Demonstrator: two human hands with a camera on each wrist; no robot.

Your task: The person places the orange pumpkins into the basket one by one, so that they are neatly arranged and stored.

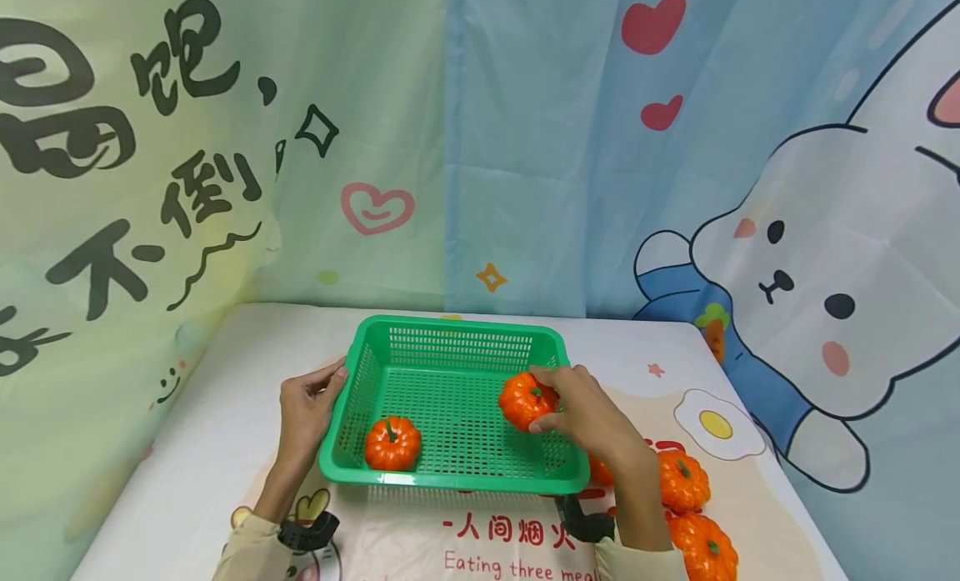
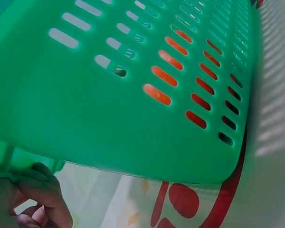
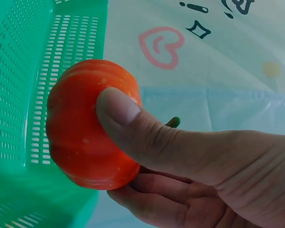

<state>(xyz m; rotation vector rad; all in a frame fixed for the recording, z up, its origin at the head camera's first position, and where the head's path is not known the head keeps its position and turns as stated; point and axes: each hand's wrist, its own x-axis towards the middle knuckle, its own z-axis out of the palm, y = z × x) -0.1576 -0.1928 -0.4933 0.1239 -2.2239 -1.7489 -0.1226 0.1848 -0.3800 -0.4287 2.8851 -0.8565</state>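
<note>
Two hands tend a green basket (image 1: 450,483) at a bench (image 1: 270,339), the right hand (image 1: 588,410) with its fingers clamped on an orange pumpkin (image 1: 523,402) over the basket's right side, the left hand (image 1: 309,406) pinching the left rim between thumb and fingers. At right, one pumpkin (image 1: 601,472) is mostly hidden behind the basket's corner and the right forearm (image 1: 647,502); the nearest pumpkin (image 1: 703,549) runs off the bottom edge, just beside another pumpkin (image 1: 684,483). The left wrist view cuts off the left hand and shows only orange patches through the basket's slots. The held pumpkin is glossy and ribbed, flecked with pale specks, its green stem (image 3: 173,122) jutting past the thumb. A similar pumpkin (image 1: 392,446) sits in the basket's near left corner, stem up.
</note>
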